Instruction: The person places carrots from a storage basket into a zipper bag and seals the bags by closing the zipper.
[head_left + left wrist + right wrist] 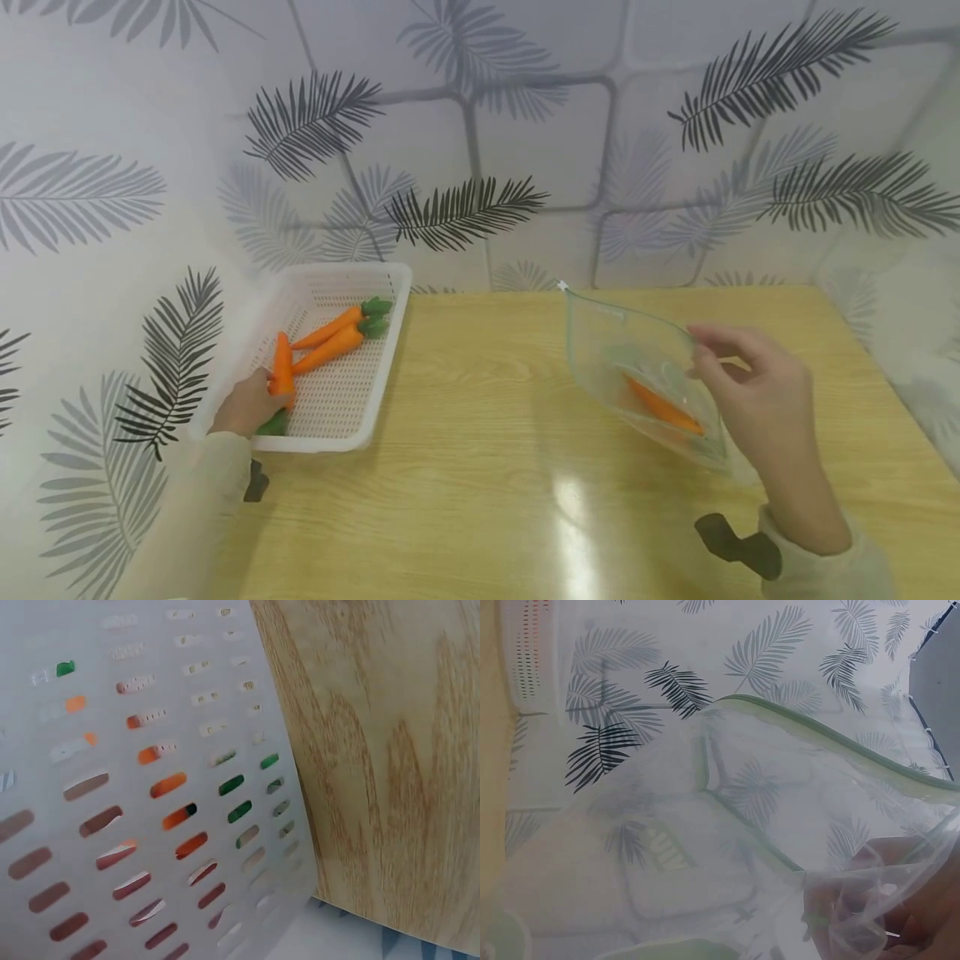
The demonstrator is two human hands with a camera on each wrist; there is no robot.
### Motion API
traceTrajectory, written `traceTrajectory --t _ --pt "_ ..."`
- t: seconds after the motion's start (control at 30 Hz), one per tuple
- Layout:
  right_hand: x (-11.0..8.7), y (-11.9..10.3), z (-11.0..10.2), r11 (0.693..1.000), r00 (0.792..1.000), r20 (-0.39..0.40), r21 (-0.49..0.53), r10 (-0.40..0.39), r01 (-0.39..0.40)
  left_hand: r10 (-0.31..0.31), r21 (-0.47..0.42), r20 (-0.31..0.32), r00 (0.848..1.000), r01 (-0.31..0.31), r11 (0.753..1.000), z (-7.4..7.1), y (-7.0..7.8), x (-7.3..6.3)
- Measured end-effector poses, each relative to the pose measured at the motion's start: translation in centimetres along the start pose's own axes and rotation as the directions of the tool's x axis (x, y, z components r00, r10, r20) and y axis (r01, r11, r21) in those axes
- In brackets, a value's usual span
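An orange carrot (282,360) with a green leafy top sits in the person's left grip (247,403), inside the white slotted basket (386,367), its tapered end pointing away from the person. Just beside it two more carrots (330,345) lie close together on the basket's floor, their green tops towards the far right corner. Over to the right, a clear zip bag (600,333) with pale green edging is held tilted by the right grip (759,392), pinched at its rim, the mouth parted. Through its film I can see another carrot (663,405) lying slantwise inside.
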State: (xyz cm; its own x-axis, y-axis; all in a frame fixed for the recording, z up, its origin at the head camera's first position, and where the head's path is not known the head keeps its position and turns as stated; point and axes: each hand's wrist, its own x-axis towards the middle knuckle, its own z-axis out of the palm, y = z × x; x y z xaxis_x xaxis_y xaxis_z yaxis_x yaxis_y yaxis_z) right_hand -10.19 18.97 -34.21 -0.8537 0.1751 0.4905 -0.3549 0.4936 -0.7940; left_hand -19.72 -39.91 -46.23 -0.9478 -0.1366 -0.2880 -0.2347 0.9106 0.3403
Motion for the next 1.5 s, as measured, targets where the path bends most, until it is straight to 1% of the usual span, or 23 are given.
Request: traceTrajectory --t 0.1,0.2,0.4,0.63,0.73,0.8,0.87,1.0,1.13,1.2,1.27,1.33,1.43,1.5 --pt "0.0 0.1 0.0 1.000 1.000 -0.002 -0.003 -0.009 0.009 -0.009 -0.005 0.045 0.999 0.009 1.000 0.1 -0.1 0.2" --pt "-0.1 0.3 0.0 1.000 1.000 0.000 -0.006 -0.016 0.016 -0.009 -0.010 0.071 0.997 0.010 1.000 0.1 -0.2 0.4" --pt "-0.2 0.5 0.1 1.000 1.000 0.012 -0.013 -0.020 0.020 0.008 -0.016 0.085 0.996 -0.007 1.000 0.3 -0.7 0.6" --pt "-0.1 0.9 0.3 1.000 1.000 0.019 -0.005 -0.003 0.003 -0.006 -0.061 0.092 0.996 0.012 0.998 0.3 -1.3 0.9" --pt "-0.1 0.9 0.3 1.000 1.000 0.026 -0.005 -0.001 0.001 -0.003 -0.094 0.092 0.996 0.012 0.996 0.2 -1.2 0.6" --pt "-0.1 0.8 0.3 1.000 1.000 0.029 -0.004 -0.001 0.001 0.002 -0.111 0.082 0.997 0.008 0.994 0.1 -1.1 0.4" --pt "-0.1 0.7 0.3 1.000 1.000 0.028 -0.005 -0.005 0.005 0.010 -0.125 0.060 0.998 -0.002 0.992 0.0 -0.8 0.2" --pt "-0.1 0.7 0.3 1.000 1.000 0.028 -0.023 -0.008 0.009 0.065 -0.126 -0.029 0.997 -0.068 0.990 0.0 -0.6 0.3" --pt "-0.2 0.7 0.2 0.999 0.999 0.028 -0.034 -0.014 0.015 0.123 -0.115 -0.113 0.986 -0.136 0.984 0.0 -0.7 0.8" --pt "-0.2 0.7 0.2 0.999 1.000 0.027 -0.031 -0.009 0.010 0.132 -0.122 -0.143 0.981 -0.150 0.981 -0.1 -0.6 0.8" --pt "-0.2 0.7 0.2 1.000 1.000 0.027 -0.026 -0.008 0.008 0.135 -0.133 -0.176 0.975 -0.160 0.978 -0.3 -0.2 0.6" --pt "-0.2 0.8 0.2 1.000 1.000 0.026 -0.021 -0.005 0.005 0.142 -0.147 -0.220 0.965 -0.177 0.973 -0.7 0.3 0.2" --pt "-0.2 1.0 0.2 1.000 1.000 0.023 -0.014 -0.007 0.007 0.163 -0.149 -0.294 0.942 -0.214 0.965 -1.3 1.2 -0.5" --pt "-0.2 1.1 0.1 1.000 1.000 0.018 -0.009 -0.006 0.006 0.171 -0.160 -0.330 0.929 -0.233 0.959 -1.6 1.7 -0.9"
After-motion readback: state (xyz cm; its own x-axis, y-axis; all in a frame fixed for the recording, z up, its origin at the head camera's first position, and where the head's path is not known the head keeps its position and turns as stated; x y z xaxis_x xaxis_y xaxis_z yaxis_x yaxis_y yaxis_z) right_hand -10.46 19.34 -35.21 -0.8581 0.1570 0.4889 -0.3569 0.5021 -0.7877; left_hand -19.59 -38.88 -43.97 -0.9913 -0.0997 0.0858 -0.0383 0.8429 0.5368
